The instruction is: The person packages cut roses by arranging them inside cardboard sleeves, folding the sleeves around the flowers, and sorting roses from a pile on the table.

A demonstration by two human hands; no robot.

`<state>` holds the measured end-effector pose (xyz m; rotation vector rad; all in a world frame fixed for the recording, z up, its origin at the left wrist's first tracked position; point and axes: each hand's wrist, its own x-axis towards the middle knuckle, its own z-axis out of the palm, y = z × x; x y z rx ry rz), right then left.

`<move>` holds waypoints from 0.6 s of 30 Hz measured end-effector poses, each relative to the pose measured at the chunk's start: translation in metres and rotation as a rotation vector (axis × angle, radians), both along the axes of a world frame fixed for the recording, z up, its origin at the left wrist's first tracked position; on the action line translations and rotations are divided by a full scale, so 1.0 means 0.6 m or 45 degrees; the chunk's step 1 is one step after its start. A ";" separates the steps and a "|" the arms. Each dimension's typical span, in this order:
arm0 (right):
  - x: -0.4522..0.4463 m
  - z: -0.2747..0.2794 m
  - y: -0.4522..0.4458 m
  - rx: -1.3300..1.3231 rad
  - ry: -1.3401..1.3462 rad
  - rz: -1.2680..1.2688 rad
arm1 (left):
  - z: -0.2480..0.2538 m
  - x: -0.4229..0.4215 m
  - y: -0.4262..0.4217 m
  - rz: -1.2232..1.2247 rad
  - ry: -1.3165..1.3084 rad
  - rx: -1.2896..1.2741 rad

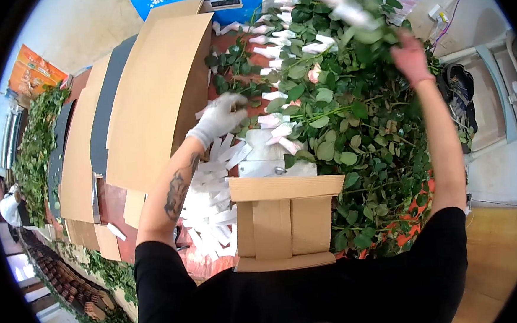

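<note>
My right hand (pixel 411 60), in a pink glove, is closed on the leafy stem of a rose (pixel 372 33). The rose's head end is wrapped in white and smeared by motion, held over the far right of the pile. My left hand (pixel 223 113), in a white glove, hovers beside the row of wrapped heads with fingers loosely bent and apart; I see nothing in it. Many roses (pixel 351 126) lie heaped at the right, leaves outward, with white-sleeved heads (pixel 274 120) pointing left. A pale pink bloom (pixel 314 73) shows bare among the leaves.
Loose white paper strips (pixel 214 214) lie left of a cardboard stand (pixel 288 219) in front of me. Large cardboard sheets (pixel 154 97) lean at the left. A metal plate (pixel 276 168) sits behind the stand. Another person (pixel 8 203) is at far left, beside more greenery (pixel 39 151).
</note>
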<state>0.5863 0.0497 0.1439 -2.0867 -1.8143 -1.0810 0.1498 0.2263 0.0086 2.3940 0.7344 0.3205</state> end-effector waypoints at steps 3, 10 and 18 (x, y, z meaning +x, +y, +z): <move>0.095 0.110 -0.071 -0.274 -0.330 -0.709 | -0.021 0.030 0.030 0.148 0.043 0.335; 0.175 0.309 -0.269 0.516 -0.414 -0.411 | -0.040 0.111 0.053 0.039 0.757 0.417; 0.106 0.255 -0.371 0.356 -0.517 -0.610 | 0.035 0.136 0.162 0.492 0.373 0.962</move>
